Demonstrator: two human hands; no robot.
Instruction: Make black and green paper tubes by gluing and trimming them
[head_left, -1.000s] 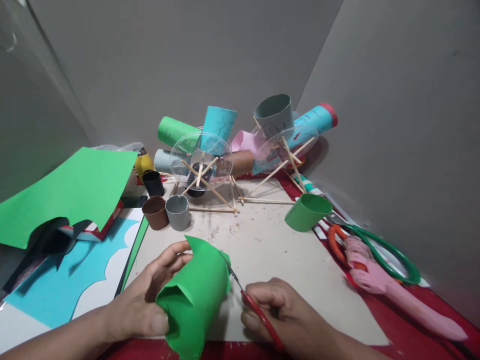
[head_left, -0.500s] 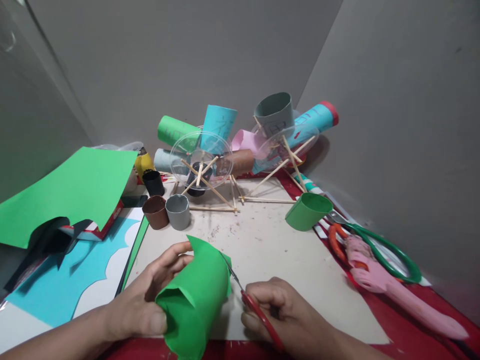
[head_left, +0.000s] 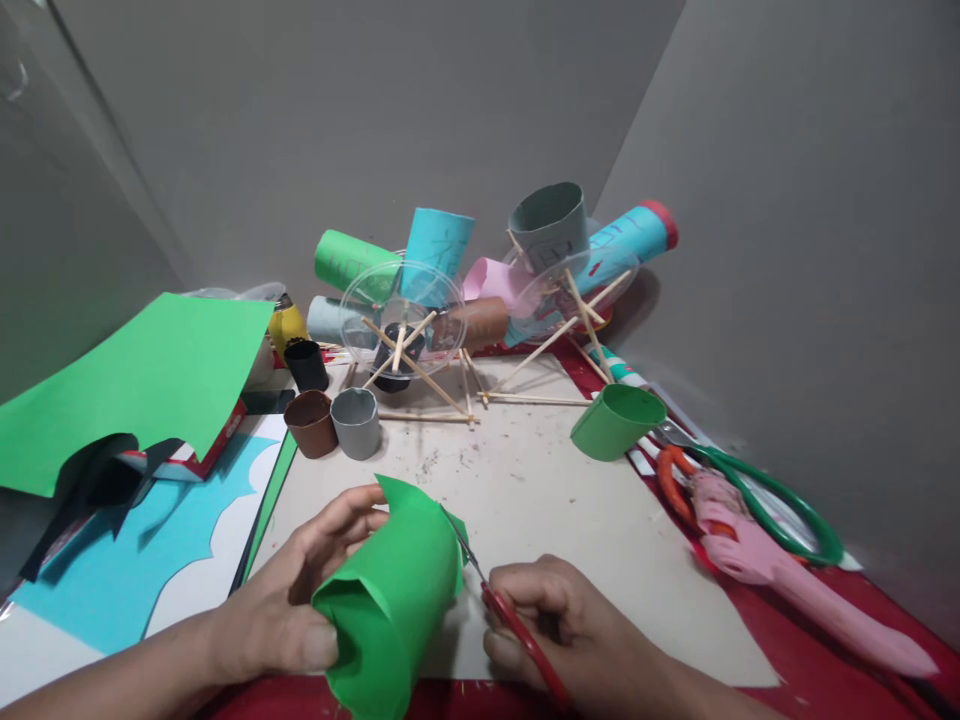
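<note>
A green paper roll [head_left: 401,585] with uneven, partly cut edges is held by my left hand [head_left: 289,590], its thumb at the near opening and its fingers behind the far side. My right hand [head_left: 574,625] grips red-handled scissors [head_left: 525,640]. Their metal blades lie against the roll's far right edge, where a flap of green paper sticks out. Part of the blades is hidden by the paper. Beyond the roll stand small brown [head_left: 310,424], grey [head_left: 355,424] and black [head_left: 306,366] paper rings. On the right sits a green paper ring [head_left: 618,422].
Two wheel models of clear discs [head_left: 403,320] and sticks stand at the back with coloured paper tubes attached. At right lie green-handled scissors [head_left: 817,545] and a pink glue gun [head_left: 795,580]. Green [head_left: 150,380], blue and white paper sheets are stacked at left, beside grey walls.
Very little differs. The green roll shifts slightly, and the flap near the blades sticks out a bit more to the right. Both hands keep almost the same place.
</note>
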